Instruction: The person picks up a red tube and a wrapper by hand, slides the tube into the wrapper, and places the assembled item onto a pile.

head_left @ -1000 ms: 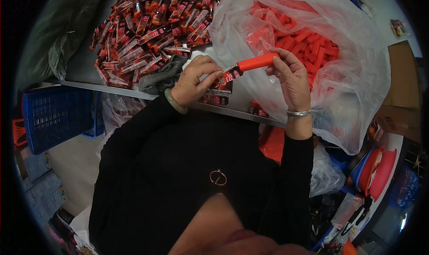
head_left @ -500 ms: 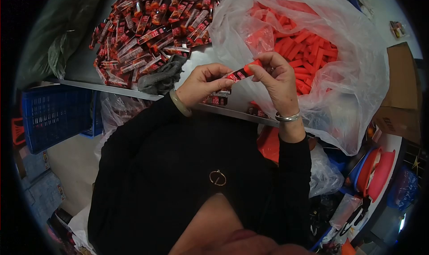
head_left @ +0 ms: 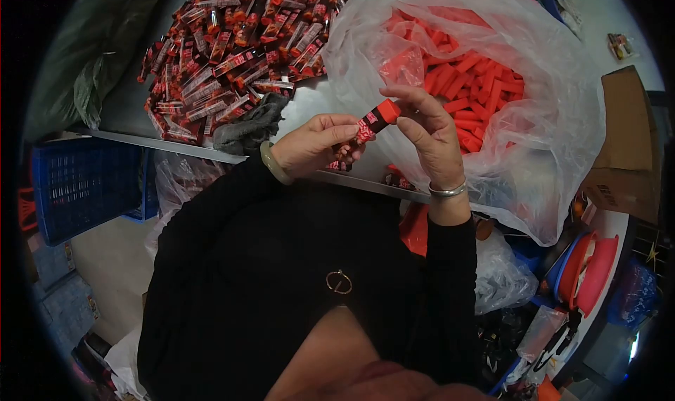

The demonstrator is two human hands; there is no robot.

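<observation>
A small tube [head_left: 369, 123] with a dark printed label and a bright red cap is pinched between the thumb and fingers of my left hand [head_left: 316, 144]. Its capped end points up and to the right. My right hand [head_left: 432, 134] is just beside the red cap [head_left: 388, 110], thumb and fingers apart. Behind my right hand, a large clear plastic bag [head_left: 573, 112] holds many loose red caps [head_left: 485, 84]. A heap of similar labelled tubes [head_left: 225, 56] covers the metal table top [head_left: 306, 102] at the upper left.
A grey cloth [head_left: 249, 128] lies at the table's front edge by the heap. Left of me stands a blue plastic crate [head_left: 88, 183]. On the right are a cardboard box [head_left: 622, 141] and stacked red and blue basins [head_left: 587, 271]. More tubes [head_left: 341, 166] sit under my left hand.
My right hand has let go of the cap and its fingers have spread. The tube is now tilted more upright in my left hand, its cap fully in sight.
</observation>
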